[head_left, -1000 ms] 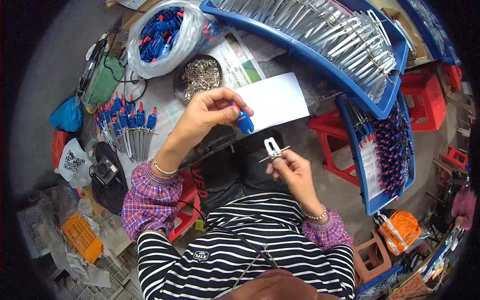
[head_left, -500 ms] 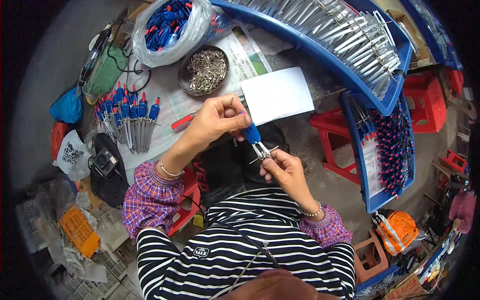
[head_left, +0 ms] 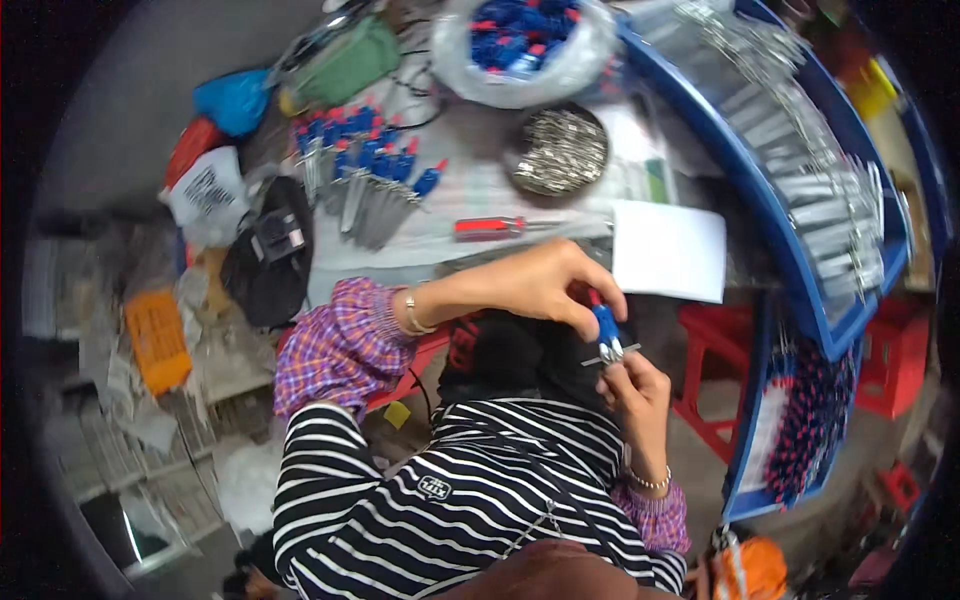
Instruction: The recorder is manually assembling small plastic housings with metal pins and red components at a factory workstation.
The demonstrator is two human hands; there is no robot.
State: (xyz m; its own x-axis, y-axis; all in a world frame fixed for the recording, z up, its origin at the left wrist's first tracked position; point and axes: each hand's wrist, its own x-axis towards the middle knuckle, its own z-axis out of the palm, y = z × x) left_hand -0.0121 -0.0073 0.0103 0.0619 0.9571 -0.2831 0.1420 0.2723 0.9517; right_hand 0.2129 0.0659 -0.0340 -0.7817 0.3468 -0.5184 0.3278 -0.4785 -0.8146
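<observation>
Both hands are on one small assembly, a blue plastic handle with a red tip (head_left: 606, 322) joined to a metal part with a thin crossbar. My left hand (head_left: 550, 287) is closed, pinching the blue handle from above. Just below it, my right hand (head_left: 637, 389) is closed with thumb and fingers on the metal end, most of which they hide. The assembly is held over my lap, just below a white sheet (head_left: 668, 250). To the left on the table lie several finished-looking assemblies (head_left: 375, 170) with blue handles, red tips and grey metal blades.
A red-handled screwdriver (head_left: 490, 229) lies near the table edge. Beyond it are a bowl of small metal pins (head_left: 560, 150) and a plastic bag of blue handles (head_left: 520, 90). Blue trays (head_left: 745, 150) of metal parts stand right, above red stools (head_left: 708, 385).
The view has swung, so the table and trays now appear farther right and lower. Both hands keep hold of the same assembly, which now stands more upright.
</observation>
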